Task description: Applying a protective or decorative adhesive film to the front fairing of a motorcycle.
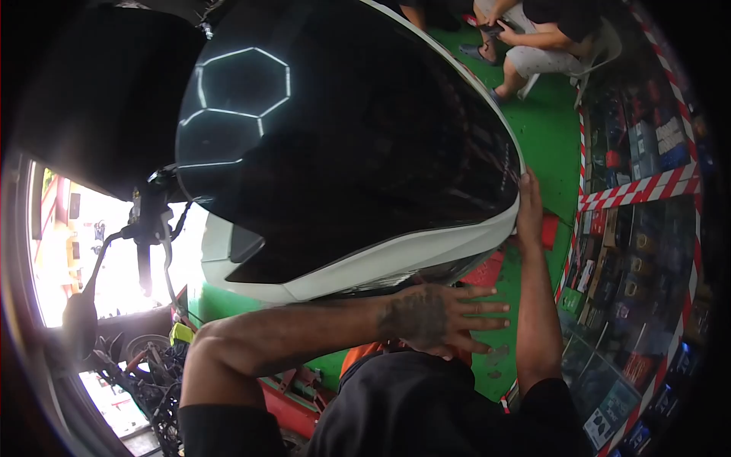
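A large glossy black motorcycle body panel with a white rim fills the upper middle, ceiling lights reflecting in it. My right hand grips its right edge, fingers along the side. My left hand, tattooed on the back, is open with fingers spread just below the white rim; whether it touches anything is unclear. Part of an orange object shows below my left wrist, mostly hidden. A handlebar mirror and cables sit left of the panel, below a dark padded shape.
A seated person holds a small dark object at top right; another person's limb is beside them. Glass display counters edged with striped tape line the right. Red equipment stands on the green floor; motorcycles are lower left.
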Tool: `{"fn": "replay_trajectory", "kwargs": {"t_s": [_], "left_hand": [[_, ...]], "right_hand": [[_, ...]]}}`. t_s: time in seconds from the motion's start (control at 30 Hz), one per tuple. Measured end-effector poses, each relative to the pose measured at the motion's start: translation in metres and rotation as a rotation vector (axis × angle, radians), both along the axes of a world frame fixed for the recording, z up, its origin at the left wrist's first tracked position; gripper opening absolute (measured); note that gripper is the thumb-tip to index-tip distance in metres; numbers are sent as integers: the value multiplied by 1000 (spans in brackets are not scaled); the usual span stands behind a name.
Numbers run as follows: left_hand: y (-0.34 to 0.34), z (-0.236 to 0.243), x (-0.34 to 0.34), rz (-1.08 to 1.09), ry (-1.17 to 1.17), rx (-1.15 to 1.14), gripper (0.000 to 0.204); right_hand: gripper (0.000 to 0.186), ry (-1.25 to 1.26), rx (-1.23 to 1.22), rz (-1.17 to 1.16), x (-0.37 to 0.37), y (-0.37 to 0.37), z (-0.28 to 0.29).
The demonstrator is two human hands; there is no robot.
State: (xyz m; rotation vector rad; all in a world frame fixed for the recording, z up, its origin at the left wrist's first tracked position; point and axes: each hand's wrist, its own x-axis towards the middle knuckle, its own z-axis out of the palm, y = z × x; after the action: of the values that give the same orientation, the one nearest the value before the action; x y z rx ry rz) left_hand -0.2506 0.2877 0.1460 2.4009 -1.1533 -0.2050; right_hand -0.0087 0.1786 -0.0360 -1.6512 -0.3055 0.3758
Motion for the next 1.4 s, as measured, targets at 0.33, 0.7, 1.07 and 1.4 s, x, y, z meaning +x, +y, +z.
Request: {"fn": "replay_trajectory", "kwargs": {"t_s": [0.33, 0.7, 1.07, 1.4], "left_hand": [[84, 160, -109, 352, 98, 648, 65], [62, 88, -54, 206, 127, 336, 76], [38, 26, 9, 37, -3, 267, 72], [67, 117, -94, 194, 175, 435, 72]], "right_hand": [[59, 116, 119, -51, 3, -16, 2], [57, 51, 114, -51, 5, -8, 1], [56, 46, 84, -90, 3, -4, 13], [51, -22, 52, -125, 17, -20, -6]]}}
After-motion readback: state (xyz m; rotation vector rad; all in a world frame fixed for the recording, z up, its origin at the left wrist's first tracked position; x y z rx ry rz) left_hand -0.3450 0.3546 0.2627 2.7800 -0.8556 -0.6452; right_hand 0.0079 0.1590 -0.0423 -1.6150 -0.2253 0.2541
